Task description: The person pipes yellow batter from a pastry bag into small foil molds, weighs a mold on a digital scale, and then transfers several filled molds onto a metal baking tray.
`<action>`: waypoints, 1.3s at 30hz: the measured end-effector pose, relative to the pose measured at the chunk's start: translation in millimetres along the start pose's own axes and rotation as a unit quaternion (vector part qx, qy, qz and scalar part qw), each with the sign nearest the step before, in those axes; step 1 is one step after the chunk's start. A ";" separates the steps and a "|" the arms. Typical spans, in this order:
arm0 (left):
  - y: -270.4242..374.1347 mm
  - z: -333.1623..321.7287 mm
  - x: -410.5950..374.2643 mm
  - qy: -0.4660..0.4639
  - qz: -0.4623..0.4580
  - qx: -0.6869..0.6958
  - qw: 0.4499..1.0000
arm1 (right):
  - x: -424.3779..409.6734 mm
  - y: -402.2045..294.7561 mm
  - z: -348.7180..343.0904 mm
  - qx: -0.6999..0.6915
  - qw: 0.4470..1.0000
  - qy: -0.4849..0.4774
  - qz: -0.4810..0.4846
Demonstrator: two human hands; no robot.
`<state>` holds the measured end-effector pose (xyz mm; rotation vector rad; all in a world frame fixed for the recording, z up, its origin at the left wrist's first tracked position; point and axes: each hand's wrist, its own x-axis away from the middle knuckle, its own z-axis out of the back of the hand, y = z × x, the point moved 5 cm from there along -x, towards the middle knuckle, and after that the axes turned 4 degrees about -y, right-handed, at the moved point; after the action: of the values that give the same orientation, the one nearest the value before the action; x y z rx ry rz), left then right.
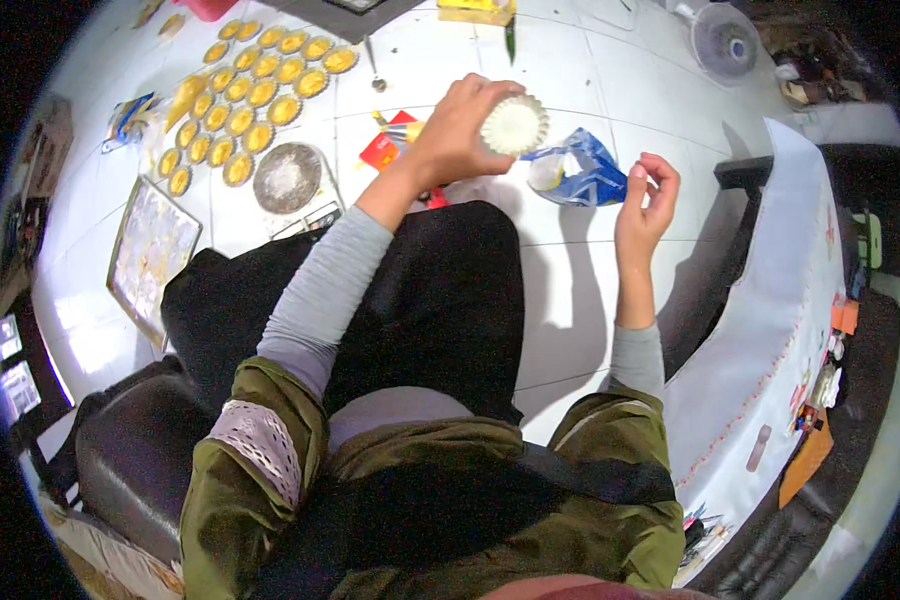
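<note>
My left hand [469,131] is raised above the tiled floor, thumb and fingers around the edge of a pale fluted round baking cup [516,126]. Whether it is one cup or a nested stack, I cannot tell. To its right, my right hand [647,206] hovers with fingers loosely curled, and nothing shows in it. A crumpled blue and clear plastic packet [586,176] lies on the floor between and below the hands. A red and yellow packet [381,152] is partly hidden by my left wrist. Rows of fluted cups with yellow filling [240,120] stand at the upper left.
A floury round pan [288,178] rests on a kitchen scale [322,216]. Left of it lies a smeared rectangular tray [154,255]. A spoon [377,81] and a yellow container [477,10] lie farther off. A cloth-covered table [765,330] borders the right, with a fan [724,43] beyond.
</note>
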<state>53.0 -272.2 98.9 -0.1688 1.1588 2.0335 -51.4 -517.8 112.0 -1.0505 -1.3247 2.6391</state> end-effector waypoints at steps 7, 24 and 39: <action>-108.0 99.9 135.8 -0.008 0.150 -0.165 0.975 | 18.9 -32.0 -5.0 0.046 0.998 -0.048 0.018; -211.7 172.5 239.4 0.022 0.302 -0.212 0.929 | 9.1 -117.7 -4.9 0.171 0.972 -0.124 0.103; -110.0 131.1 186.7 0.019 0.159 -0.103 0.982 | 9.1 -146.3 7.8 0.233 0.944 -0.151 0.181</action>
<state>30.8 -34.4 14.5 -0.1305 1.0479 2.4425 -103.5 -426.6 214.6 -0.9120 -0.4915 3.2515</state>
